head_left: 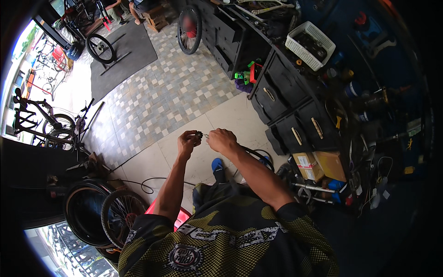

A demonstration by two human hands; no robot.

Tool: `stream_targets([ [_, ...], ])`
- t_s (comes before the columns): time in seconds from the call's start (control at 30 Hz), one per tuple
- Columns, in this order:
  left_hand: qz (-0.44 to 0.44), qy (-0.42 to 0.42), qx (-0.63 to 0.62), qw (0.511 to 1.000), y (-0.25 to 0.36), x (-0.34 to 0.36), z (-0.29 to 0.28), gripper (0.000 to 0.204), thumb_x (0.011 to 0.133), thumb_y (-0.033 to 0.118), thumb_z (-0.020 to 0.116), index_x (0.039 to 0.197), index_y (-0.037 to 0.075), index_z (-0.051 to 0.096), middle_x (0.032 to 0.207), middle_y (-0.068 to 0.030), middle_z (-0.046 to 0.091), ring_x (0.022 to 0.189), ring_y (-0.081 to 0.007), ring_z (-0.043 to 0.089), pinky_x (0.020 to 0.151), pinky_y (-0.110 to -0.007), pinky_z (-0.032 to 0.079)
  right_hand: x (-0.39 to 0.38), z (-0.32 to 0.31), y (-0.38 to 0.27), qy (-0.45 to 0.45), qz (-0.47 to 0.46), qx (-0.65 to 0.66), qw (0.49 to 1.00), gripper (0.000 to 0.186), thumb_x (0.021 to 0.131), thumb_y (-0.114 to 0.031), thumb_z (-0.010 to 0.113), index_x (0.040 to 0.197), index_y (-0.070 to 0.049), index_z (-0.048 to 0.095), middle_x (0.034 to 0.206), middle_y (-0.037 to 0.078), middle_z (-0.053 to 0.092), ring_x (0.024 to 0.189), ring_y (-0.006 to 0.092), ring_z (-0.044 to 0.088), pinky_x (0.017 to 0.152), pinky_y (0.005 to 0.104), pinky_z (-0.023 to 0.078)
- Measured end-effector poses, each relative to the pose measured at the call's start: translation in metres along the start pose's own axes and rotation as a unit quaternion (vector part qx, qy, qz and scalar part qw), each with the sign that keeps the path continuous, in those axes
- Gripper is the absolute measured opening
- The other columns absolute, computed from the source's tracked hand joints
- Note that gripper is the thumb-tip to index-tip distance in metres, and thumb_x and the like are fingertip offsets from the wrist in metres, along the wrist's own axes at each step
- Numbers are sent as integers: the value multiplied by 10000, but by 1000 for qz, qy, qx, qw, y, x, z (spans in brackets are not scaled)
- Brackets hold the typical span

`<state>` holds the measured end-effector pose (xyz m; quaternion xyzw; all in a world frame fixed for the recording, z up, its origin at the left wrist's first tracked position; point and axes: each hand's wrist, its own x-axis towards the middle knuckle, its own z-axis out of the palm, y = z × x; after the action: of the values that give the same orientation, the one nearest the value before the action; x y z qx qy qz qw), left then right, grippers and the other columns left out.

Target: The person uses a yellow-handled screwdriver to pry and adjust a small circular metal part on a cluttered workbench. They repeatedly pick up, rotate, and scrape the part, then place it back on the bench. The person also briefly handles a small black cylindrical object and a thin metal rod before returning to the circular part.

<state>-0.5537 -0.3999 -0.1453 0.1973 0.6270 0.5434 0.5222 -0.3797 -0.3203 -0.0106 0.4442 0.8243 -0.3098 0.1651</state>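
- A bicycle workshop is shown, floored with pale, smooth tiles (230,111) that are bordered by a grey-and-beige mosaic pattern.
- A small, dark, round part (199,134) is held in the air above the floor, in front of the body, between the two hands.
- It is pinched by the left hand (187,143), whose grip is clamped on it with thumb and fingers.
- A slim, silvery piece (206,136) is pinched in the grip of the right hand (223,141); whether the dark part is touched by it cannot be told.
- Below, a blue open sandal (217,164) is worn.
- To the right, a white perforated plastic basket (302,56) is carried by a black desk with drawers (288,76).
- To the left, black-tyred spoked bicycle wheels (107,217) are grouped.
- Farther off, a dark grey mat (134,51) is spread.
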Motion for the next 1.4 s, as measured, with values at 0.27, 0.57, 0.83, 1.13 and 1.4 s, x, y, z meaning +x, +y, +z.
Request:
stream_targets([
  [0.27,-19,-1,-6,1000,10,12,59,263,915,-66,689,1177,-76,672,975,-195,744,799,-232,749,765,-340,660,0,-16,45,28,10,29,999,354,990,-344,654,1055,-19,779,1074,215,765,1038,377,744,898,479,594],
  [0.57,-54,-33,53,997,18,30,170,287,952,-45,664,1233,-99,636,1009,-219,747,869,-277,765,832,-376,666,-21,-53,153,78,17,78,994,316,961,-326,670,995,-32,781,1029,194,769,1017,378,742,874,482,591],
  [0.83,-42,-63,69,995,39,45,307,263,950,-4,680,1206,-58,652,1039,-199,744,879,-271,768,803,-378,670,-117,5,358,122,104,165,973,407,958,-450,687,1133,-85,721,1051,184,755,1030,395,714,883,515,567],
  [1.13,207,-216,201,933,155,89,480,220,951,88,709,1137,-20,660,1019,-132,763,910,-218,759,761,-354,630,-259,129,505,166,260,280,909,437,937,-468,670,1157,-92,710,1095,221,726,1047,440,686,902,539,540],
  [1.4,460,-229,380,770,229,198,635,241,916,154,682,1125,39,718,1018,-192,748,981,-365,745,855,-421,592,-298,194,503,147,377,236,883,556,979,-490,603,1426,-160,584,1283,212,671,1084,441,666,907,561,534],
])
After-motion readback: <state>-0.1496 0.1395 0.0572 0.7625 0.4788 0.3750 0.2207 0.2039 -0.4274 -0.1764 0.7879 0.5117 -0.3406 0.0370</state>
